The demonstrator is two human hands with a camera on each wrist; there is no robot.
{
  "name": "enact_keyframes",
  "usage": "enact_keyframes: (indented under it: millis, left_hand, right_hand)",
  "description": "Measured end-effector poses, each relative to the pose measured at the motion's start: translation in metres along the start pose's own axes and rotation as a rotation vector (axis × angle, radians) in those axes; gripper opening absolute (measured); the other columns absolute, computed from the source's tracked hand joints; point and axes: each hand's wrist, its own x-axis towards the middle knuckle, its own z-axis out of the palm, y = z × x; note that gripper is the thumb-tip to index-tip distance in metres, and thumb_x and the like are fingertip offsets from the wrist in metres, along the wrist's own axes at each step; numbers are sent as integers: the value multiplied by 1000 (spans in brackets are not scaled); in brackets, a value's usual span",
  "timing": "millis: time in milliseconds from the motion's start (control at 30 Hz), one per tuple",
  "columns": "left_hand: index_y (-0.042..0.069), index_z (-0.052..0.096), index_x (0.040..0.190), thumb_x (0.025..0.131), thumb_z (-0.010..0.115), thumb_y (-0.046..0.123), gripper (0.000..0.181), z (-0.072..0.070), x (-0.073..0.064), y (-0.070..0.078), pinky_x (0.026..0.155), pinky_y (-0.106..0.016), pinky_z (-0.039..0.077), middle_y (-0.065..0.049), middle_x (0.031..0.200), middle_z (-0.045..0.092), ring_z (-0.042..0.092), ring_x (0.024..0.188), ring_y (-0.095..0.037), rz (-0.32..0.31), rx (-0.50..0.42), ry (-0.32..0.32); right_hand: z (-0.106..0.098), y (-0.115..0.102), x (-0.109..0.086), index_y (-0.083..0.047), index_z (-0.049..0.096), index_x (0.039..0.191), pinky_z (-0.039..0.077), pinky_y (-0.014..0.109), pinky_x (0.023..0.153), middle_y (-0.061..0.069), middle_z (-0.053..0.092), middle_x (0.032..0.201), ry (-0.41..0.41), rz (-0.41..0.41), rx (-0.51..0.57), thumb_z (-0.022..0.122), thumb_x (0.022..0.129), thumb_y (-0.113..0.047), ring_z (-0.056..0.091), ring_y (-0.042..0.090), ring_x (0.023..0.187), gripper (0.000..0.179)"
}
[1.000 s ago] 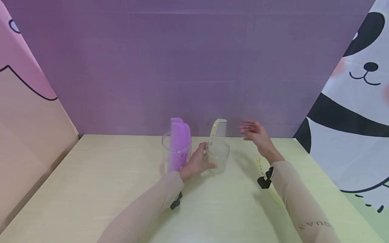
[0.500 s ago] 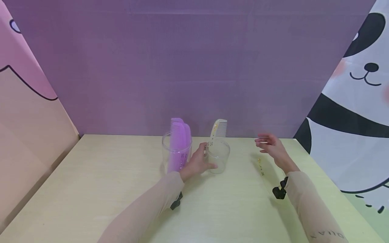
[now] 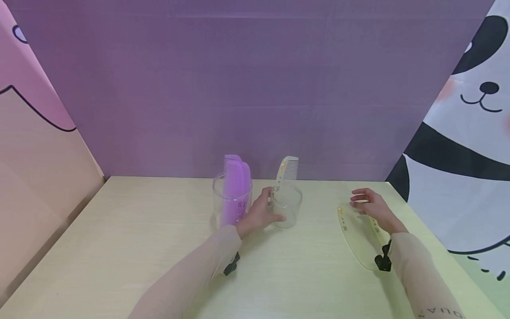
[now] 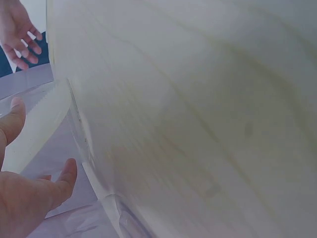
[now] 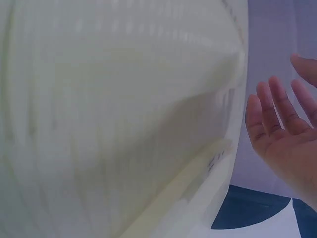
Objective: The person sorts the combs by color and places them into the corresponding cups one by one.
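My left hand (image 3: 260,213) grips a clear cup (image 3: 292,209) from its left side, thumb in front. One pale comb (image 3: 283,172) with yellow marks stands in this cup, teeth up. Close by on the left, another clear cup (image 3: 217,204) holds purple combs (image 3: 236,184). Over the right part of the table hovers my right hand (image 3: 373,207), fingers loosely bent and holding nothing. Below it lie two see-through yellowish combs, a left one (image 3: 343,223) and a right one (image 3: 376,227) partly hidden by the hand and wrist. The right wrist view shows a comb (image 5: 195,173) under the palm.
The pale wooden table (image 3: 139,248) ends at a purple backdrop (image 3: 255,88). Patterned cloths hang at both sides, a pink one (image 3: 36,88) on the left and a panda print (image 3: 470,155) on the right. A black wrist camera (image 3: 383,261) sits low over the right comb.
My right hand has moved right and lower, away from the held cup, uncovering more of the combs lying on the table. The left hand and both cups stay in place.
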Motion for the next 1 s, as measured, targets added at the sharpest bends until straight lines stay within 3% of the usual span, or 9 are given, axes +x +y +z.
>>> enact_keyframes:
  millis: [133,300,400,633,1000]
  left_hand:
    - [11,21,142,70,78,18,92,0,0,0,106,-43,37,-10,140,40,43,126,-28,-2,5,6]
    - [11,21,141,70,79,19,92,0,0,-1,105,-42,37,-11,139,41,44,125,-28,8,2,4]
    - [11,21,141,70,78,19,92,0,1,-2,106,-42,37,-10,139,41,43,126,-28,17,2,1]
    - [12,21,141,70,78,19,92,-1,0,-1,106,-43,36,-10,139,41,42,126,-28,11,8,2]
    - [12,21,141,70,79,18,92,-1,0,0,105,-42,38,-10,138,42,44,125,-28,6,9,10]
  right_hand:
    - [-2,7,1,6,30,133,51,25,74,30,40,130,-39,12,-46,56,91,-19,52,-1,86,56]
    - [-1,15,2,6,33,131,50,29,77,31,43,126,-72,-11,-141,56,90,-21,54,27,101,54]
    - [1,17,2,6,34,130,51,32,80,31,44,124,-80,-26,-180,58,89,-20,53,37,105,53]
    - [5,14,4,8,33,130,47,49,90,32,41,126,-104,-7,-229,61,87,-22,46,44,112,60]
    - [10,12,3,5,29,135,37,57,98,30,35,133,-152,54,-264,66,83,-33,37,46,119,74]
